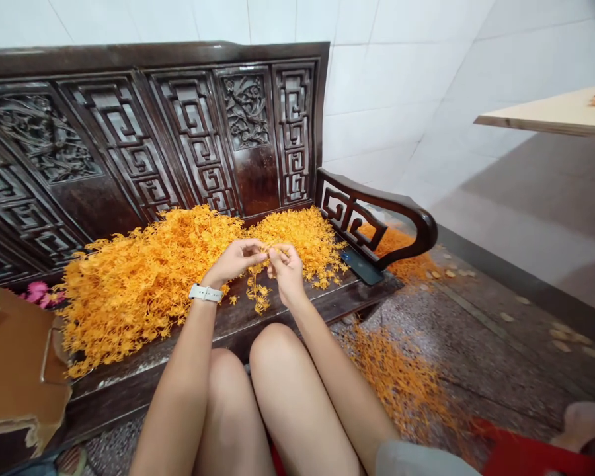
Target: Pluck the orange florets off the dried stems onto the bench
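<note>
White wall tiles behind and to the right, above a dark carved bench with fretwork panels and a curved armrest. Across the seat, a deep heap of orange sprigs, piled against the backrest, with more spilled beyond the armrest and scattered over the speckled floor below. Left hand, white watch on its wrist, curled, fingertips and thumb pinching a thin tuft of the sprigs just above the heap. Right hand close beside it, fingers bunched, pinching the same tuft, both sets of fingertips almost touching. A few loose sprigs dangling below the hands, others lying on bare wood between the heap and the knees. Dark phone flat on the seat near the armrest. Brown cardboard and pink flowers at the heap's far left edge. Red crate in the lower right corner; pale wooden tabletop at upper right.
</note>
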### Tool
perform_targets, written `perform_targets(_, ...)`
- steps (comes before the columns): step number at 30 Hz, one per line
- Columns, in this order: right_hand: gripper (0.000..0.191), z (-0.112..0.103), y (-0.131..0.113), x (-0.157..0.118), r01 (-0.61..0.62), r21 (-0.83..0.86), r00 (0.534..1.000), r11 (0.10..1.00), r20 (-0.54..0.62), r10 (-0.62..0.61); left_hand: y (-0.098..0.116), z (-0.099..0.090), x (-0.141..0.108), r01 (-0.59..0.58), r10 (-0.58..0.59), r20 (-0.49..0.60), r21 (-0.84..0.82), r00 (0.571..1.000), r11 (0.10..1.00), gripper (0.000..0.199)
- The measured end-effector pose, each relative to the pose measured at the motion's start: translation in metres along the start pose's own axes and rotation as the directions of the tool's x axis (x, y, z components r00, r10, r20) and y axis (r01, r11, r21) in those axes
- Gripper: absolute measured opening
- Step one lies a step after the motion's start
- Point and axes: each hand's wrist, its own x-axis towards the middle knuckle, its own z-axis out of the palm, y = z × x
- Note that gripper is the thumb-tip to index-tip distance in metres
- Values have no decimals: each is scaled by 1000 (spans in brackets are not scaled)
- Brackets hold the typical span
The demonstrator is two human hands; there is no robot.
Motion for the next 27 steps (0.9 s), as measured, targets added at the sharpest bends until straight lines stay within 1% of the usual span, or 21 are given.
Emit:
perform_targets(3,36,-1,3,0,-7,0,1000,1000,28,7,-1,0,2,-20,24,-152,30,988,999,37)
perform_targets(6,29,1,5,-1,76,-101,996,992,61,-70,1,2,3,-22,35,-299,47,953,999,36)
perform_targets(8,24,2,4,-2,163,-206,980,965,144,-135,2,3,4,-17,38,-387,56,921,998,35)
perform_targets(10,20,3,-1,-3,219,-278,953,935,268,-143,4,4,5,-22,41,-440,50,897,999,32)
perform_targets(12,19,2,-10,-4,209,-319,925,924,371,-81,6,5,4,-29,41,-455,35,890,999,29)
perform_targets(15,19,-5,-26,-3,170,-406,884,898,466,43,10,9,3,-27,60,-438,81,897,996,23)
perform_targets(16,19,-8,-32,-3,187,-451,869,873,489,67,11,10,3,-26,75,-431,117,899,993,19)
perform_targets(18,17,-12,-44,-4,263,-553,844,790,529,89,12,15,3,-25,105,-425,189,899,982,10)
perform_targets(20,15,-14,-56,-7,340,-635,829,694,551,98,13,22,4,-20,121,-418,238,900,971,4)
perform_targets(21,14,-15,-61,-9,356,-653,823,669,557,106,13,26,5,-16,122,-409,254,904,967,4)
perform_targets(22,12,-14,-65,-12,354,-655,816,668,565,122,12,29,5,-12,121,-391,270,913,963,5)
perform_targets(24,9,-12,-70,-18,304,-623,789,720,589,176,11,34,7,-17,143,-357,335,923,942,8)
perform_targets(25,9,-10,-71,-21,267,-599,766,754,607,212,10,34,9,-17,176,-373,393,911,919,10)
perform_targets(26,11,-9,-72,-24,227,-575,738,786,628,247,9,32,10,-6,220,-417,456,882,890,12)
perform_targets(27,14,-8,-72,-26,193,-555,706,809,651,279,6,28,12,19,261,-477,506,839,863,13)
